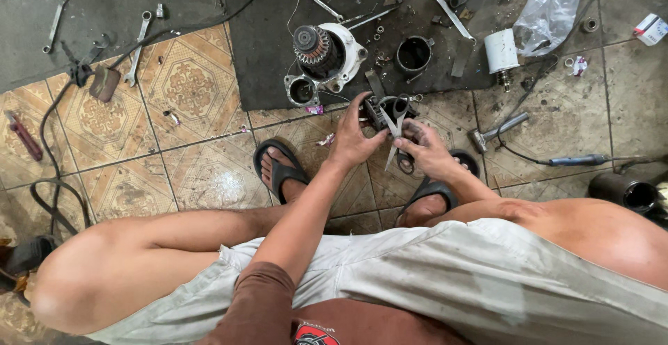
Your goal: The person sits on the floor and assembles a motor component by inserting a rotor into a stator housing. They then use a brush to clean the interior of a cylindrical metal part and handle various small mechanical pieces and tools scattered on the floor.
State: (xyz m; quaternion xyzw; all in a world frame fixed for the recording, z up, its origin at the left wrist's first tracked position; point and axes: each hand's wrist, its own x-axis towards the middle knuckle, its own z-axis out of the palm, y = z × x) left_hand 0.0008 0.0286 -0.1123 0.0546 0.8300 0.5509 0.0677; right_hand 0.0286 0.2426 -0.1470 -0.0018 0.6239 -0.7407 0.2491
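The person wears pale grey-beige shorts (431, 275) with a frayed, raw hem and dull stains across the cloth. Above them sits a brown shirt (334, 321) with long sleeves; the left sleeve (254, 303) ends in a cuff near the elbow, and a small red, white and black patch (312, 334) shows at the bottom edge (its design is cut off by the frame). On the feet are dark flip-flops, left (278, 167) and right (435, 188), each with a thick black strap. The legs are bare below the shorts. Both hands are bare, the left hand (351, 140) and the right hand (428, 150) alike, with no rings or watch showing.
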